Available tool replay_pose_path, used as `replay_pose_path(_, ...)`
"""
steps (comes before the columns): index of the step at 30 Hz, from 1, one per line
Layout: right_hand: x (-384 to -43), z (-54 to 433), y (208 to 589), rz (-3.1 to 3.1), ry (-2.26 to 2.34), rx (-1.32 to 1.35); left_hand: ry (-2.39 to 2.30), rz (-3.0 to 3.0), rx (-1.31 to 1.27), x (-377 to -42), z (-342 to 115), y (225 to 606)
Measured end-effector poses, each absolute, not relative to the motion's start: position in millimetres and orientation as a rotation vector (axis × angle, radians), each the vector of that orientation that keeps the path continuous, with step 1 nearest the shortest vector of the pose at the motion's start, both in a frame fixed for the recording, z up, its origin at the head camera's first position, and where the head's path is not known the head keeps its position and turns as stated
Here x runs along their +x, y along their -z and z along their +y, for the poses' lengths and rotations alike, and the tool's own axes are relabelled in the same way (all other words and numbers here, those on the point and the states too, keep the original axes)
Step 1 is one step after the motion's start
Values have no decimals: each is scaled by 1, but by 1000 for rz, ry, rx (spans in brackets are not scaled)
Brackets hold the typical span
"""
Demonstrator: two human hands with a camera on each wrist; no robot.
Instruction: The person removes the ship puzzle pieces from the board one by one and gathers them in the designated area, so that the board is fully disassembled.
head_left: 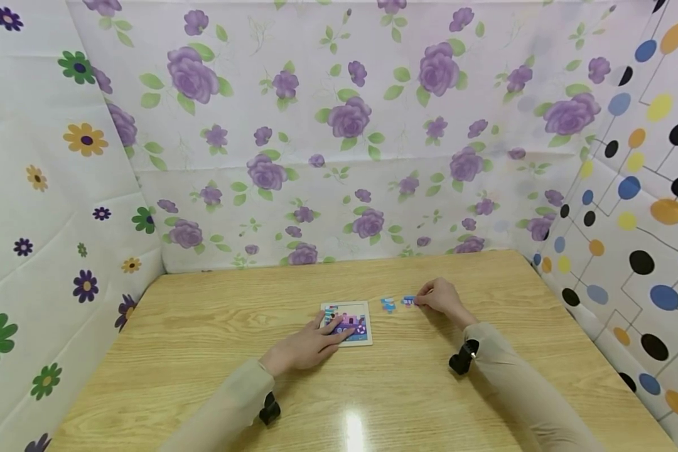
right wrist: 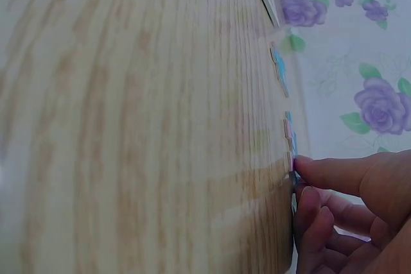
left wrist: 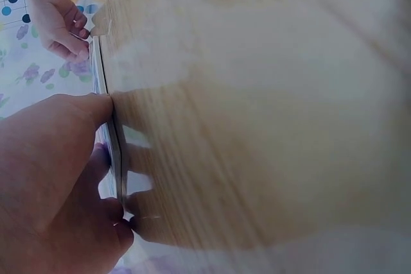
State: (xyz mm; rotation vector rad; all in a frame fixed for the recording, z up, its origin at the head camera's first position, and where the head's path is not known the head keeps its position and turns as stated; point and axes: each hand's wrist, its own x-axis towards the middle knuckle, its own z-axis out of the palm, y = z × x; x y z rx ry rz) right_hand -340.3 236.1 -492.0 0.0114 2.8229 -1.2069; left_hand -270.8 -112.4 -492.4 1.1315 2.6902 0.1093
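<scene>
A small jigsaw puzzle in a white frame point(head_left: 370, 338) lies on the table, its picture partly filled with pink, purple and blue pieces. My left hand point(head_left: 307, 346) rests across it with fingers spread, hiding its lower left part. In the left wrist view the thumb point(left wrist: 96, 108) lies at the frame's edge. To the right of the frame my right hand point(head_left: 442, 297) pinches a blue and pink puzzle piece point(head_left: 408, 301) between thumb and fingertips, low at the tabletop. Another light-blue puzzle piece point(head_left: 388, 306) lies between it and the frame.
The wooden table point(head_left: 215, 326) reaches back to a wall cloth with purple roses point(head_left: 268, 172). A flower-print cloth point(head_left: 45, 220) hangs at the left and a dotted one point(head_left: 627, 220) at the right. Each wrist bears a black camera point(head_left: 463, 358).
</scene>
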Motion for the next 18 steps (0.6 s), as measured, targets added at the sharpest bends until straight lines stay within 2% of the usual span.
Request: replay_pose_path(18,-337,220,484,2872,1260,-63,-130,2695,1135,-272,-114,495)
